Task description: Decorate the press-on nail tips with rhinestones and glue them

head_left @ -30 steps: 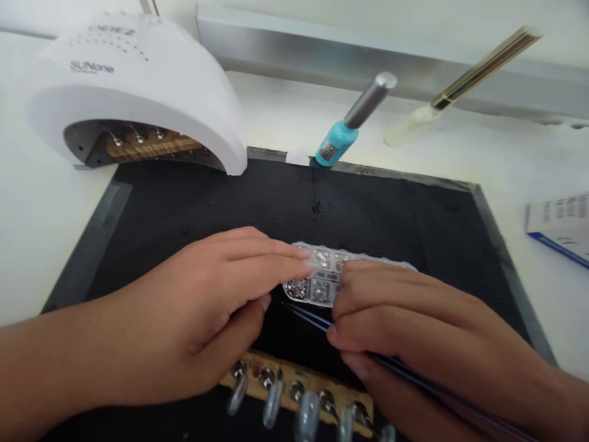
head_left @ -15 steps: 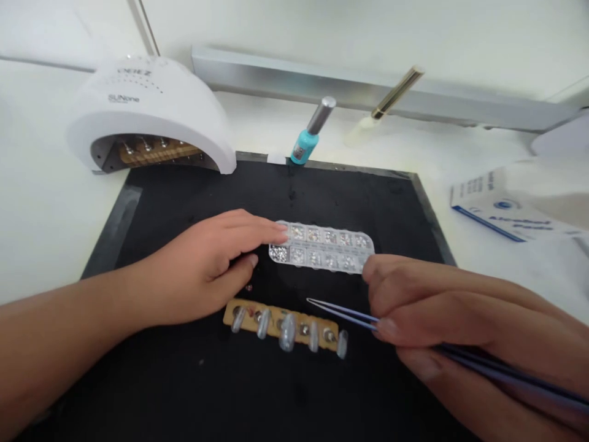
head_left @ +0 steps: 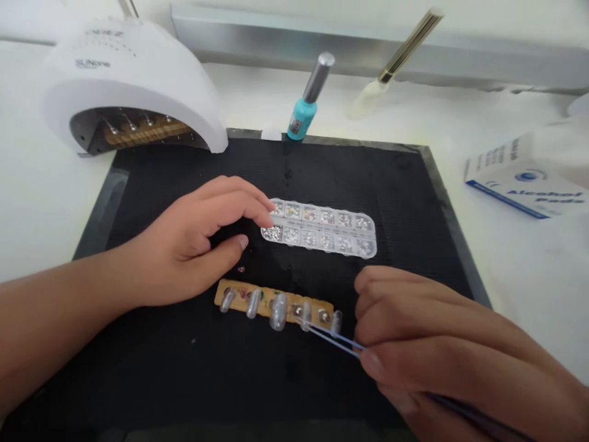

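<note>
My left hand (head_left: 197, 239) lies on the dark mat, thumb and fingers apart, its fingertips touching the left end of a clear compartment case (head_left: 329, 228) of small rhinestones. Between the fingers of my right hand (head_left: 414, 344) is a pair of tweezers (head_left: 338, 342). The tips of the tweezers reach the fourth nail tip from the left on a wooden strip (head_left: 271, 299); whether they pinch a stone is too small to tell. Several clear nail tips stand along this strip, a larger nail tip (head_left: 278, 312) in the middle. A tiny reddish gem (head_left: 242, 269) sits near my left thumb.
A white nail lamp (head_left: 138, 73) stands at the back left, with another wooden strip (head_left: 142, 132) inside. A turquoise polish bottle (head_left: 301, 118) and a pale bottle with a gold cap (head_left: 365, 101) stand behind the black mat (head_left: 193, 374). An alcohol pads box (head_left: 529, 178) is at right.
My right hand has brought the tweezers down from the case side to the nail tips. The left fingers have shifted slightly on the case. The camera view has tilted down a little.
</note>
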Demonstrator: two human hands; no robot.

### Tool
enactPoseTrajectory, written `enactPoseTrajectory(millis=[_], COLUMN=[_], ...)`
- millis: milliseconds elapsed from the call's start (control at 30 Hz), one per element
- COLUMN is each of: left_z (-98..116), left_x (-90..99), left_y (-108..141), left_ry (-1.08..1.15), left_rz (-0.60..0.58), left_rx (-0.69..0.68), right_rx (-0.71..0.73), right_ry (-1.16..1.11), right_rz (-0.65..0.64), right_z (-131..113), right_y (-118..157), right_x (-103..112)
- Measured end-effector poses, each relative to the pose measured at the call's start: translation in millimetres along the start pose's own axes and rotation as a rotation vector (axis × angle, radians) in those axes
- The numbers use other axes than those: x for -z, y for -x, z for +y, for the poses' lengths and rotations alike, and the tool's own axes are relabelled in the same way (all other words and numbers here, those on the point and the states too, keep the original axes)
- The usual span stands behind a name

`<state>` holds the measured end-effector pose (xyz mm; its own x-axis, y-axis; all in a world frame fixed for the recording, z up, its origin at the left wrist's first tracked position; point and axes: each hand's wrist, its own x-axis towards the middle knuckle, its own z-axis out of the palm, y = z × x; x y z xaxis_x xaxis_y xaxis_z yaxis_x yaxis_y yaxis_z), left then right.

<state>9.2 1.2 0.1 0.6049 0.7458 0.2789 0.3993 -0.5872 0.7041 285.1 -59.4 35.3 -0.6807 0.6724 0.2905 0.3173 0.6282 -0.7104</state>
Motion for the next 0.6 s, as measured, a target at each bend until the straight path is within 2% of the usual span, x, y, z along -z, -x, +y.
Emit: enactPoseTrajectory(millis=[233, 433, 600], left_z=[3.4, 12.9, 16.8], left_x=[4.6, 8.1, 6.7], left_y=[2.5, 7.0, 9.9], left_ry=[-0.042, 0.017, 0.063], left_rz=[0.015, -0.057, -0.061], left_rx=[-0.046, -0.148, -0.148], right_rx=[-0.011, 0.012, 0.006], right_ry=[0.122, 0.158, 0.138], right_rz=[0.049, 0.026, 0.029], right_z=[0.8, 0.5, -1.6], right_y=[-2.7, -5.2, -4.9], right_x=[-7.1, -5.2, -4.3])
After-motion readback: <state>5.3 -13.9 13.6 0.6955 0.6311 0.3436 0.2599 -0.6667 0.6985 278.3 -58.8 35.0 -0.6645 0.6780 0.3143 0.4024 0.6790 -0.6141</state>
